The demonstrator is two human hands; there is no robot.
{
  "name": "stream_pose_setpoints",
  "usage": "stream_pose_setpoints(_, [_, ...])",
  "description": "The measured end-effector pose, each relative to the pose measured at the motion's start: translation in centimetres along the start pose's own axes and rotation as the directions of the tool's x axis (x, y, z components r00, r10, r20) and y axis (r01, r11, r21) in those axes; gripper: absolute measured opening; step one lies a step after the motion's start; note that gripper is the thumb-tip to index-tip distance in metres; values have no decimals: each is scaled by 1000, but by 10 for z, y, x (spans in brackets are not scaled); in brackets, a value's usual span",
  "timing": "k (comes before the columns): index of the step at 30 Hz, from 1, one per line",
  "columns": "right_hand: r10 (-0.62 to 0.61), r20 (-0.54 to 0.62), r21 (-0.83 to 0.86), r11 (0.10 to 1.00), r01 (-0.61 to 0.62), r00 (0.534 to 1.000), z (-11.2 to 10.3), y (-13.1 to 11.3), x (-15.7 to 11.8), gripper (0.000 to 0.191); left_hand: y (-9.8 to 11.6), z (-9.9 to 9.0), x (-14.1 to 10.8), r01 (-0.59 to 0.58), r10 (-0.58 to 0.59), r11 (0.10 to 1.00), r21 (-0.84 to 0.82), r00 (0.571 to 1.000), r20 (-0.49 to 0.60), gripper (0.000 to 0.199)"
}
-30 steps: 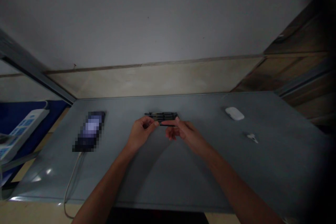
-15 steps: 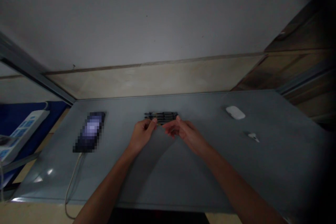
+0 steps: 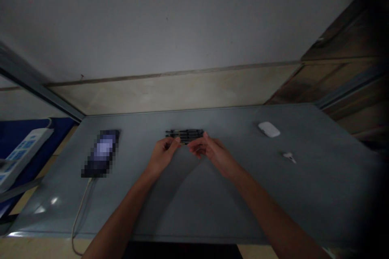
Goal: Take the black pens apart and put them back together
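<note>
The left hand (image 3: 163, 156) and right hand (image 3: 211, 149) curve toward each other, half closed, not spread. Their fingertips (image 3: 177, 140) reach the near edge of a tight row of slim black rods (image 3: 184, 135), lying flat on a grey table (image 3: 319, 186) just beyond the hands. Whether either hand pinches a rod cannot be told. The rods lie together, none set apart. Left of the hands is a pixelated phone (image 3: 101, 153) with a white cable (image 3: 79, 210); farther right, a white earbud case (image 3: 269, 129) and a small white earbud (image 3: 288, 156).
</note>
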State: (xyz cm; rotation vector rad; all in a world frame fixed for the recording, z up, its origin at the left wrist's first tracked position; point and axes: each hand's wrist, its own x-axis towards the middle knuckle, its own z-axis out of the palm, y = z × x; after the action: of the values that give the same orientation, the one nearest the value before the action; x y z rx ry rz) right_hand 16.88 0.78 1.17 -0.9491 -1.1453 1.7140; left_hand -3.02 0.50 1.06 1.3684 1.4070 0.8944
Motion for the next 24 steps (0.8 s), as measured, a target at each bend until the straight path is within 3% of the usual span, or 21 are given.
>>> stream_pose_setpoints(12, [12, -11, -9, 1000, -12, 1000, -1, -3, 0, 59, 3, 0, 0, -12, 15, 996, -92, 999, 32, 39])
stream_pose_setpoints(19, [-26, -10, -52, 998, 25, 1000, 0, -2, 0, 59, -1, 1, 1, -29, 29, 999, 29, 1000, 10, 50])
stream_pose_setpoints(24, [-57, -15, -122, 991, 55, 998, -2, 4, 1, 53, 0, -3, 1, -41, 41, 999, -4, 998, 41, 39])
